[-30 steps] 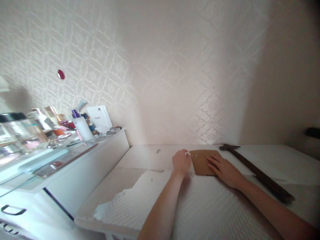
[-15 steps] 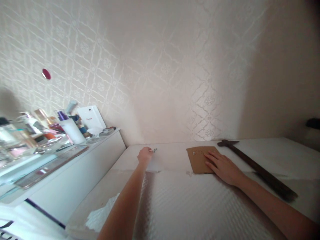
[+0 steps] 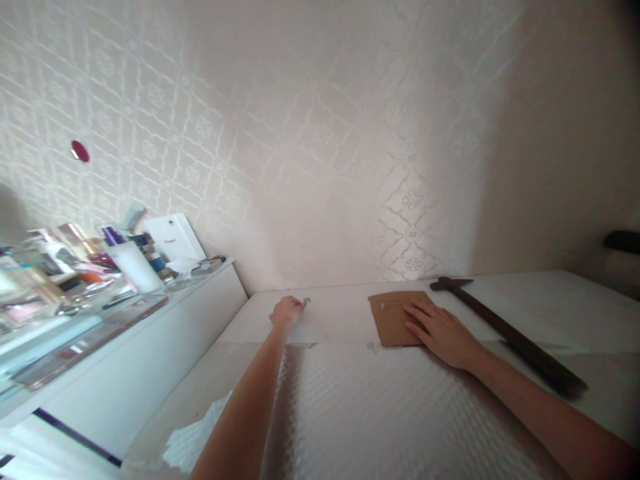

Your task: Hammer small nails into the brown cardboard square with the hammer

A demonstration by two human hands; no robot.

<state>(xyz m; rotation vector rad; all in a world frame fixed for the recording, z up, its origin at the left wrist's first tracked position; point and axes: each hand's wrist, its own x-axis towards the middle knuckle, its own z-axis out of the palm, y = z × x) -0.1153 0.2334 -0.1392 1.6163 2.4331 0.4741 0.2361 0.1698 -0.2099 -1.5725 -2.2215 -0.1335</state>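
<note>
My left hand [image 3: 286,311] reaches far across the white table [image 3: 340,313], its fingers curled and pinched on a small dark metal piece [image 3: 305,302] near the back wall. My right hand [image 3: 440,332] lies flat with fingers stretched out, pressing on a brown cardboard card [image 3: 393,318]. A thin white sheet covers the near part of the table under both forearms.
A long dark wooden stick with a crosspiece [image 3: 505,331] lies to the right of the card. On the left stands a white cabinet [image 3: 150,340] crowded with bottles, jars and a white box [image 3: 173,239]. A patterned wall closes the back.
My left hand left the card's left edge, swung left to the small metal piece and closed on it. My right hand stayed on the card. The view drifted slightly.
</note>
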